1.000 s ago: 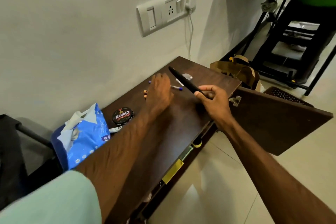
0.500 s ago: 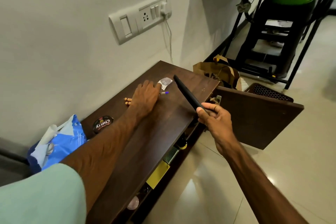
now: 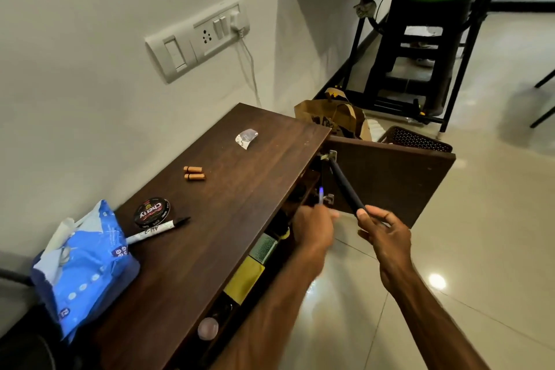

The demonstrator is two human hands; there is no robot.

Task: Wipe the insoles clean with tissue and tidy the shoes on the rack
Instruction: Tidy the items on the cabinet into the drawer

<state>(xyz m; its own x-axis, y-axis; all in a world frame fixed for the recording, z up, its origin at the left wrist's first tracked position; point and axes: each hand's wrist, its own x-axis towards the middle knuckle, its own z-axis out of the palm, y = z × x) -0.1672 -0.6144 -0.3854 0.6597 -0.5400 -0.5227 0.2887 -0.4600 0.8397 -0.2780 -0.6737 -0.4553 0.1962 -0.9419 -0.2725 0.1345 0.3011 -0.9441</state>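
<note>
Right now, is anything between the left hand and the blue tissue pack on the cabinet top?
Yes. A marker and a round polish tin lie on the cabinet top beside the tissue pack, on the line from the left hand, which itself holds a pen.
</note>
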